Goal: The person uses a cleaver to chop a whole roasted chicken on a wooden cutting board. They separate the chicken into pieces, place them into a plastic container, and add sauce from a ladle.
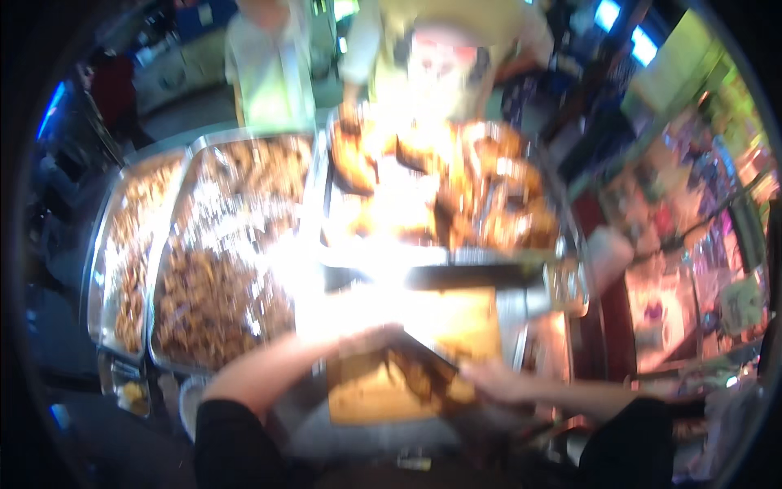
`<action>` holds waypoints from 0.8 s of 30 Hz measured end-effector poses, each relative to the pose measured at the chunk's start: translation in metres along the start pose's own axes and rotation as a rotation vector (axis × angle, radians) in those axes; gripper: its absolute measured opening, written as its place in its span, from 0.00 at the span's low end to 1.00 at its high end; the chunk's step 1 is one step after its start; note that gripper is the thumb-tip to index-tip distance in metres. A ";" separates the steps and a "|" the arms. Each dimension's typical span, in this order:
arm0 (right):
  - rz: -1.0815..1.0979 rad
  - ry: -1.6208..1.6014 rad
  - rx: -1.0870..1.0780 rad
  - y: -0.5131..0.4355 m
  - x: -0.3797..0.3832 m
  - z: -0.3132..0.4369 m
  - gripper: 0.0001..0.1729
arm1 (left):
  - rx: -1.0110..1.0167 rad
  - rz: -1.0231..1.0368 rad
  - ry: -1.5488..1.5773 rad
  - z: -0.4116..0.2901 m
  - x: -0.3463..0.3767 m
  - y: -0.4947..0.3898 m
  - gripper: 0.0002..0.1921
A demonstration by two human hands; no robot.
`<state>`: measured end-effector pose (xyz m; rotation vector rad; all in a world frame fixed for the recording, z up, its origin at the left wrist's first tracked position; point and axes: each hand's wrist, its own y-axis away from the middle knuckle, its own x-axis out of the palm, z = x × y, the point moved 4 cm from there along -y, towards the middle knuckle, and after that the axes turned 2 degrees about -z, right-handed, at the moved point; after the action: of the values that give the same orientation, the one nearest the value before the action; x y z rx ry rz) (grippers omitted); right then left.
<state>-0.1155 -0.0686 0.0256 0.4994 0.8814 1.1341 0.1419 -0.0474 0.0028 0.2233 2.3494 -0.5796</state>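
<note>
A wooden cutting board [360, 409] lies before me, with browned pieces of cooked meat [415, 376] on it. My right hand [498, 380] is closed on the handle of a knife [431, 351], whose blade slants up and left across the board. Near the blade's far end, over the meat, is my left hand [372, 339]. Glare and blur wash out its fingers, so whether it holds or only touches something cannot be told. Beyond the board stands a metal tray with large glossy browned pieces, seemingly roast poultry [507, 214].
At the left, a wide metal tray [149, 293] and a narrower metal tray [91, 299] hold chopped brown food. A small container [125, 388] with something yellow sits below them. Two people [275, 79] stand across the counter. Strong glare covers the middle.
</note>
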 end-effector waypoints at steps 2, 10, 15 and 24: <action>0.071 0.086 -0.009 0.002 0.000 0.002 0.24 | -0.014 0.153 -0.086 -0.002 0.013 -0.008 0.11; 0.112 -0.001 -0.061 -0.016 -0.001 -0.003 0.33 | -0.030 0.320 -0.182 0.026 0.022 -0.004 0.09; 0.097 -0.007 -0.013 -0.007 -0.002 -0.006 0.34 | 0.018 0.246 -0.109 0.016 0.018 -0.011 0.09; 0.117 -0.082 0.076 -0.009 -0.010 0.019 0.34 | 0.083 0.176 -0.194 0.042 0.027 0.004 0.05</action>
<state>-0.0962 -0.0795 0.0332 0.6622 0.8344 1.1807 0.1484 -0.0631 -0.0443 0.3900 2.0962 -0.5863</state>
